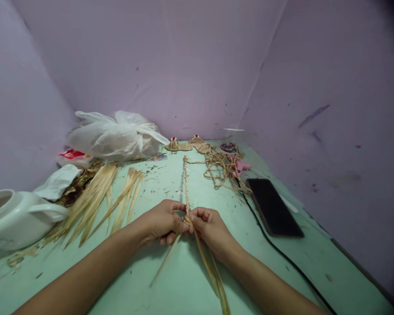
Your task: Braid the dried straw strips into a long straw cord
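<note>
A thin braided straw cord (186,183) runs from the back of the green table down to my two hands. My left hand (169,221) is closed around the lower end of the braid, its fingers bent. Close against it, my right hand (208,227) pinches the same end between thumb and fingers. Loose strands hang below the hands: one pale strand (166,262) slants to the lower left, and wider yellowish strands (205,262) trail toward the front. The fingertips partly hide the join of the strands.
Dry straw strips (92,201) lie at left beside a white pot (16,218). Behind are a plastic bag (118,133) and woven pieces (179,146). Tangled cord (218,168), a pink tool (241,166), a phone (275,208) and a black cable (282,258) lie at right.
</note>
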`<state>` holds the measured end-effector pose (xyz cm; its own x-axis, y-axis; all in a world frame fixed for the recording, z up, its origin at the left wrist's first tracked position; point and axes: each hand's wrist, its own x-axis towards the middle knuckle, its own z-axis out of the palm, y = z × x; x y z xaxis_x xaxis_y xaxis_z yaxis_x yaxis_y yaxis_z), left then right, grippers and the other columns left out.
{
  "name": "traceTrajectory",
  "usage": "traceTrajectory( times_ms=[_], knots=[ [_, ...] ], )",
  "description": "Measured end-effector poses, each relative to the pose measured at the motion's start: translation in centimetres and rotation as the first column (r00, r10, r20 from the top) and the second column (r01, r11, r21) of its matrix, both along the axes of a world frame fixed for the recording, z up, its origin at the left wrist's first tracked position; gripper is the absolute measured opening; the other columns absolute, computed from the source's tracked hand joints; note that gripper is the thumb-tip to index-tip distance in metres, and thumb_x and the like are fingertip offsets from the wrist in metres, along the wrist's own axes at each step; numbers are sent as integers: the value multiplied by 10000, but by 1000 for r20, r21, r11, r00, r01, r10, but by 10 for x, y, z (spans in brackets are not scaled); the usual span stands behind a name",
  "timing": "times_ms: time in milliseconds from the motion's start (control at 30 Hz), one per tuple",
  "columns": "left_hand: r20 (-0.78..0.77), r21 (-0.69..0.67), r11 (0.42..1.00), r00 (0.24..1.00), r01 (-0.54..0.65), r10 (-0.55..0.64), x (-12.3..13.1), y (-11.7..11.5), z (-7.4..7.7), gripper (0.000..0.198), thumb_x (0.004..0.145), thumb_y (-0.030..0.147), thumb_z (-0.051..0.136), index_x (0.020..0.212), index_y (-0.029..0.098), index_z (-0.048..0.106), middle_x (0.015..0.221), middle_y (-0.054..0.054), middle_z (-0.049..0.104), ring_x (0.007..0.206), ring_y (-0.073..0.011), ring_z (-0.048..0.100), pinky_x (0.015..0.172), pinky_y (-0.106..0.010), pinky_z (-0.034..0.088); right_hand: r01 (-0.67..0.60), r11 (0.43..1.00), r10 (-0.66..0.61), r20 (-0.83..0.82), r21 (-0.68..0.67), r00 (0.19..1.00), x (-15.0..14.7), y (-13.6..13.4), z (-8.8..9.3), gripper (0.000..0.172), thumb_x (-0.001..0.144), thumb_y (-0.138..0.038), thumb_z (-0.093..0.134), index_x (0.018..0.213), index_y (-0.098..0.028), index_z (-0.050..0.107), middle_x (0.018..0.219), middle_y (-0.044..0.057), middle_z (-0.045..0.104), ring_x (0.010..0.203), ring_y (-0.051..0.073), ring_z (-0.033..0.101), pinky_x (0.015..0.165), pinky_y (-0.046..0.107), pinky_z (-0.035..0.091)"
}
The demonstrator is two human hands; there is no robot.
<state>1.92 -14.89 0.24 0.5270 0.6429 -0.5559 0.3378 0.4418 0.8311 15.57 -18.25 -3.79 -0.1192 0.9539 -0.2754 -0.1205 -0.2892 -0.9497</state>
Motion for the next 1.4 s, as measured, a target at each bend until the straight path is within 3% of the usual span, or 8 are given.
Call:
traceTrajectory(
  times_ms=[200, 600, 767, 900, 1000, 1133, 1267, 1400],
  knots=[
    [-8, -21, 993, 993, -115, 115, 8, -3, -7, 52, 549, 147, 532, 587, 116, 515, 415, 37, 474, 288, -53, 392, 271, -159, 260, -5, 996, -2, 81, 86, 997, 0, -1, -3, 208, 682, -291, 531, 539, -146, 487, 487, -6, 511, 431, 61, 381, 439, 195, 267],
    [-119, -78, 987, 984, -144, 134, 1, 4, -18, 124, 499, 196, 593, 509, 150, 478, 343, 68, 384, 257, -43, 290, 252, -163, 141, -169, 982, 164, 69, 84, 984, 9, 1, 10, 186, 650, -311, 571, 598, -140, 519, 533, -9, 527, 479, 67, 409, 484, 199, 299],
    [24, -70, 987, 989, -147, 149, 2, 2, -16, 122, 507, 200, 585, 512, 146, 476, 368, 65, 401, 264, -36, 303, 267, -163, 140, -54, 997, 46, 140, 50, 989, 7, 1, 12, 99, 635, -232, 556, 612, -141, 527, 499, -11, 537, 441, 64, 405, 455, 194, 300],
    [-21, 25, 983, 983, -180, 181, 6, -2, -10, 116, 526, 209, 575, 491, 144, 486, 325, 64, 373, 247, -39, 280, 267, -170, 139, -32, 995, 10, 211, 98, 978, 6, 0, 9, 57, 644, -189, 520, 613, -143, 536, 498, -7, 548, 450, 73, 428, 464, 196, 322],
    [-69, 67, 974, 973, -217, 221, 10, -5, -8, 71, 526, 146, 524, 473, 148, 476, 297, 85, 303, 239, -28, 206, 278, -179, 119, -87, 975, -2, 399, 204, 917, 11, -1, 7, 89, 653, -199, 513, 612, -149, 574, 552, 13, 577, 501, 93, 464, 479, 204, 329],
    [-104, 131, 960, 959, -249, 263, 15, -11, -17, 108, 508, 96, 473, 417, 146, 443, 293, 78, 284, 274, -22, 193, 309, -183, 122, -149, 963, -51, 698, 222, 714, 15, -8, 10, 137, 654, -256, 537, 562, -171, 592, 515, 26, 570, 467, 107, 436, 448, 226, 266],
    [-98, 209, 934, 945, -288, 313, 19, -17, -23, 104, 477, 68, 452, 395, 130, 463, 294, 65, 316, 300, -24, 244, 331, -176, 163, -213, 947, -55, 778, 238, 625, 10, -21, 18, 157, 678, -259, 508, 569, -181, 588, 477, 29, 552, 418, 104, 397, 436, 238, 216],
    [-56, 102, 941, 942, -323, 330, 19, -18, -18, 87, 476, 80, 448, 410, 132, 472, 275, 65, 304, 261, -28, 224, 305, -178, 131, -309, 896, -81, 800, 320, 594, 5, -30, 21, 154, 682, -184, 469, 556, -175, 557, 471, 28, 529, 408, 96, 386, 435, 242, 193]
  ],
)
